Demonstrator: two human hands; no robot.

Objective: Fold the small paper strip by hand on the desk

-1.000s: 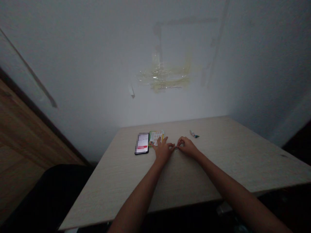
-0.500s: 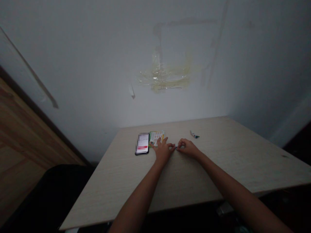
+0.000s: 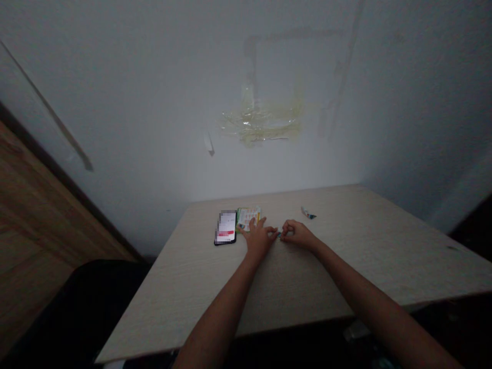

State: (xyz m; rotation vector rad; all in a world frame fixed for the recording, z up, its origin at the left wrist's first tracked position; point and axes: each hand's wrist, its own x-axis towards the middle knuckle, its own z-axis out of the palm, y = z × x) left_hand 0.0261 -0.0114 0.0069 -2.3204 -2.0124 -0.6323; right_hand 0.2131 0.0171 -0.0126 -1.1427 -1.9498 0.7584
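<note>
Small bluish piece is sitting just right of and below frame centre, between my fingertips. My left hand is pinching at its left side, my right hand at its right; both pinches narrow. Risk: uneven pulling could be popping something this tiny loose. Pointing, long axis: can't tell, too small. Left hand's other fingers are overlapping the packet; phone is lying left, scrap upper right, all on the table.
</note>
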